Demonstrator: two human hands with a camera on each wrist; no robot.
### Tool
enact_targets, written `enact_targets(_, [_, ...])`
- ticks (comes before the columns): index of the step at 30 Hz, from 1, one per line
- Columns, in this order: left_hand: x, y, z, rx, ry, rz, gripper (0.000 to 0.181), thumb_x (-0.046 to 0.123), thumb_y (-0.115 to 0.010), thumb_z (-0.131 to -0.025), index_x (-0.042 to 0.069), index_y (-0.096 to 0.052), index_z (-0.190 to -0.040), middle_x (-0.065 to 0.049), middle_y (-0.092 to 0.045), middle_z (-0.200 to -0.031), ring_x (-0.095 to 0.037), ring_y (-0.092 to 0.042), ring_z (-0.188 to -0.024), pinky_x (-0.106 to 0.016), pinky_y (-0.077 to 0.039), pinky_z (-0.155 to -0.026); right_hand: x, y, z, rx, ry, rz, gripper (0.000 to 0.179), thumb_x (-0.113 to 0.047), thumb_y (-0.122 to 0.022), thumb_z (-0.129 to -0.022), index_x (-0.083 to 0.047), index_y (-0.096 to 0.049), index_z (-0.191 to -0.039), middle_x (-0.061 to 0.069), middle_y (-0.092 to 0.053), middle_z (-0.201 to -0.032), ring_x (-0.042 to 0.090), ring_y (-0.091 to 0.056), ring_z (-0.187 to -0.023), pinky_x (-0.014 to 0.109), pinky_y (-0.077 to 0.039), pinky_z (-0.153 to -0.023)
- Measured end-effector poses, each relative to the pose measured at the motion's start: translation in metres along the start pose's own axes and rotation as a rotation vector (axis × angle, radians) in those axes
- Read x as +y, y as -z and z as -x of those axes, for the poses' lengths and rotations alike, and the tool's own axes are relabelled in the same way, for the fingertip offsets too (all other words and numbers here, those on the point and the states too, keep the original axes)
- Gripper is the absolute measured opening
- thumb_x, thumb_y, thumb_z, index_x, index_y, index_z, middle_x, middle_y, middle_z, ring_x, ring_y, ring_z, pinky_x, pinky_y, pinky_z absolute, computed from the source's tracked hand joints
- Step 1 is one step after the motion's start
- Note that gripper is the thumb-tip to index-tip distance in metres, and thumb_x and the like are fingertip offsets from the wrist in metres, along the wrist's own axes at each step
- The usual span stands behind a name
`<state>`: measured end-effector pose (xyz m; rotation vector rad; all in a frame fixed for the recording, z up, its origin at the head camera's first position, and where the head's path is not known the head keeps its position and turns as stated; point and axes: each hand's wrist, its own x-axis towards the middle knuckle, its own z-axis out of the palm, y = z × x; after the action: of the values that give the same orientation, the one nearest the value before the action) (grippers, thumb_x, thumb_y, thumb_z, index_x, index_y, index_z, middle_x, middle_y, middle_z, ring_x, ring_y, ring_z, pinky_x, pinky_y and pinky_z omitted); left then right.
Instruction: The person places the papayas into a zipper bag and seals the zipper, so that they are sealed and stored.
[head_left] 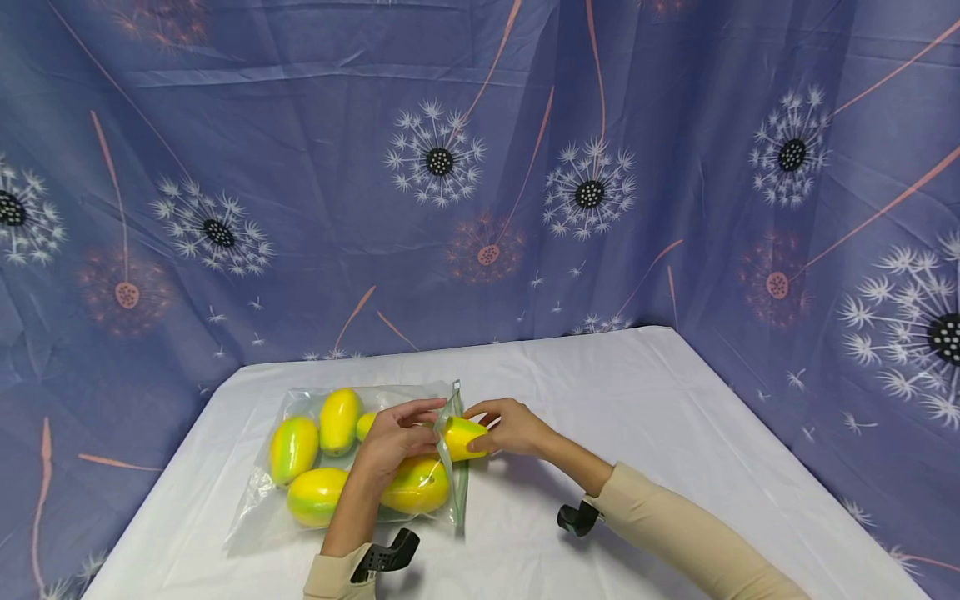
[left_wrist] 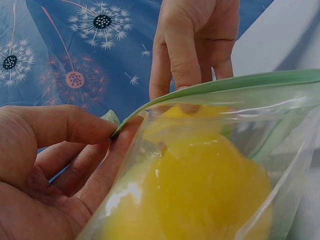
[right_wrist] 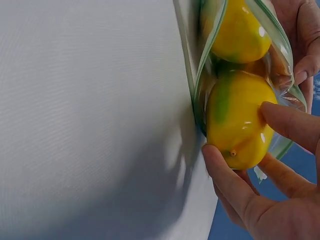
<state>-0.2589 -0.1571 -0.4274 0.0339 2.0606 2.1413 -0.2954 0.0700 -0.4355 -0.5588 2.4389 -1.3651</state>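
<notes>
A clear zip bag lies on the table with several yellow-green mangoes inside, among them one mango at its far left. My left hand reaches over the bag and pinches the green zip edge between thumb and finger, so the mouth gapes on the right side. In my right hand is another mango, gripped by its outer end with the fingertips and partway inside the mouth. Just within the opening lies a further mango, next to the held one. My left forearm hides part of the bag.
A white cloth covers the table. Behind and on both sides hangs a blue-purple curtain with a dandelion print. Black wrist cameras sit on both forearms, one black camera near the right cuff.
</notes>
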Motion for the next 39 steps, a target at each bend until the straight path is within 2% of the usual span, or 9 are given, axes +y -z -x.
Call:
enact_targets(8, [-0.001, -0.001, -0.001, 0.012, -0.004, 0.0, 0.052, -0.01, -0.069, -0.081, 0.004, -0.068, -0.131, -0.015, -0.066, -0.111, -0.021, -0.069, -0.081, -0.034, -0.063, -0.076, 0.001, 0.002, 0.001, -0.032, -0.027, -0.036, 0.057, -0.003, -0.081, -0.072, -0.013, -0.071, -0.128, 0.017, -0.067, -0.123, 0.028, -0.064, -0.108, 0.035, -0.061, -0.082])
enact_targets(17, [0.0, -0.001, -0.001, 0.008, -0.002, -0.005, 0.054, -0.01, -0.069, -0.08, 0.003, -0.068, -0.132, -0.015, -0.066, -0.111, -0.021, -0.069, -0.081, -0.034, -0.063, -0.076, 0.002, -0.001, 0.0, 0.0, -0.011, 0.013, 0.055, -0.006, -0.084, -0.071, -0.015, -0.073, -0.125, 0.013, -0.071, -0.117, 0.029, -0.066, -0.106, 0.037, -0.06, -0.084])
enact_targets(26, [0.0, -0.002, -0.001, 0.011, -0.002, -0.005, 0.053, -0.01, -0.069, -0.079, 0.003, -0.068, -0.131, -0.013, -0.066, -0.108, -0.021, -0.069, -0.081, -0.034, -0.063, -0.076, 0.001, -0.005, -0.002, 0.016, 0.013, 0.059, 0.052, -0.013, -0.086, -0.071, -0.018, -0.074, -0.122, 0.008, -0.072, -0.117, 0.024, -0.067, -0.102, 0.035, -0.057, -0.082])
enact_targets(39, [-0.003, -0.002, -0.002, -0.007, -0.008, -0.016, 0.054, -0.009, -0.069, -0.081, 0.002, -0.066, -0.134, -0.014, -0.067, -0.11, -0.021, -0.07, -0.082, -0.034, -0.063, -0.077, 0.001, -0.01, -0.001, 0.031, 0.01, 0.048, 0.051, -0.02, -0.087, -0.073, -0.018, -0.073, -0.122, 0.005, -0.072, -0.11, 0.017, -0.065, -0.097, 0.028, -0.054, -0.074])
